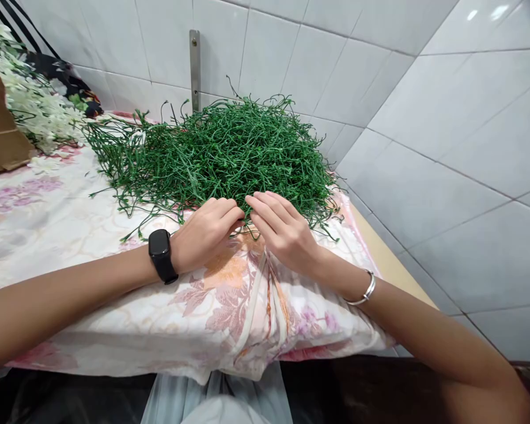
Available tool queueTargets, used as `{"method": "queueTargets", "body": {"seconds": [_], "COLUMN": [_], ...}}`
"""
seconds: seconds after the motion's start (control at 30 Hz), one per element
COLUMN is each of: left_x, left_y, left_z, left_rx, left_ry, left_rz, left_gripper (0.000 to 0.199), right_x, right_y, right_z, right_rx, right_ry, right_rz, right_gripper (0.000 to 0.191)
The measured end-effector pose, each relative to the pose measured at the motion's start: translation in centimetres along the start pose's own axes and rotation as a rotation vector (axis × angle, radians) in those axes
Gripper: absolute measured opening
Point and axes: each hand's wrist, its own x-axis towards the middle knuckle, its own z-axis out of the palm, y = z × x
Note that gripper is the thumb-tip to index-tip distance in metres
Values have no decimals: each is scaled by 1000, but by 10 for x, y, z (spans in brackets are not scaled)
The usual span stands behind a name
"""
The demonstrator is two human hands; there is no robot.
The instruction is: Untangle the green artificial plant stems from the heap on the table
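A big tangled heap of thin green artificial flower stems lies on a floral cloth. My left hand, with a black smartwatch at the wrist, meets the near edge of the heap. Its fingers are curled inward and their tips are hidden, so what they pinch cannot be seen. Close beside it, my right hand reaches in from the right, its fingers fairly straight and resting against the front stems. The right thumb is out of sight. Some loose stem ends poke out below and between both hands.
The floral cloth covers the table and is bunched at the front. White artificial flowers and a brown cardboard piece are at the left. A tiled wall with a metal bracket rises behind; another wall stands at right.
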Motion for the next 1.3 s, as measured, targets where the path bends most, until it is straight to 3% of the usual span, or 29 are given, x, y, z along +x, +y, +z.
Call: {"method": "queueTargets", "body": {"seconds": [0.27,0.47,0.73,1.03,1.3], "left_x": [0,-1,1,5,10], "left_y": [5,8,14,11,6], "left_z": [-3,-3,-8,-10,-16], "left_rx": [-115,-334,-481,-519,-865], "left_ry": [25,77,-71,-172,-323], "left_rz": [-28,-151,-187,-153,-135], "left_gripper": [15,14,12,21,23], "right_x": [-2,-1,-1,0,1], "right_y": [-4,-5,-5,-1,-9], "right_z": [5,3,0,-1,0], "right_rx": [365,380,302,663,1112], "right_ry": [-50,-83,-54,-45,26], "right_rz": [215,193,151,153,388], "right_gripper": [22,17,7,20,38]}}
